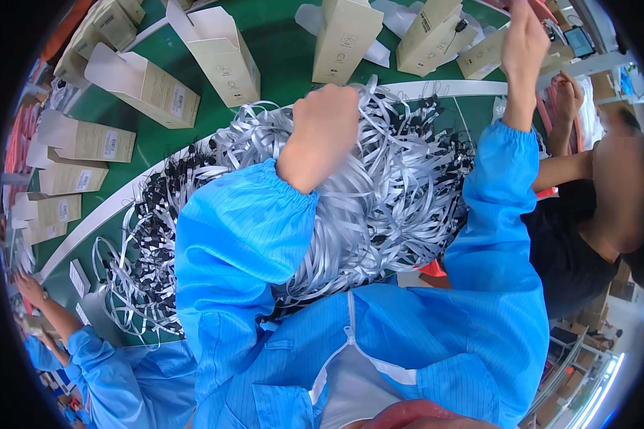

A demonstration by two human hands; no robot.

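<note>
A big heap of grey flat straps [386, 193] with black end pieces [157, 214] lies in front of me at the edge of a green belt [279, 43]. My left hand [323, 125] is curled into a fist on top of the heap, its fingers sunk among the straps. My right hand [524, 39] is stretched far forward over the belt, next to an open beige carton [483, 53]; its fingertips run out of the picture, so what it holds is hidden. Both my arms are in blue sleeves.
Several open beige cartons [222, 53] lie scattered on the green belt, more at the left [86, 139]. A white rail [107, 211] borders the belt. A person in black sits at the right, one hand [569, 93] raised. Another blue-sleeved arm [86, 343] works lower left.
</note>
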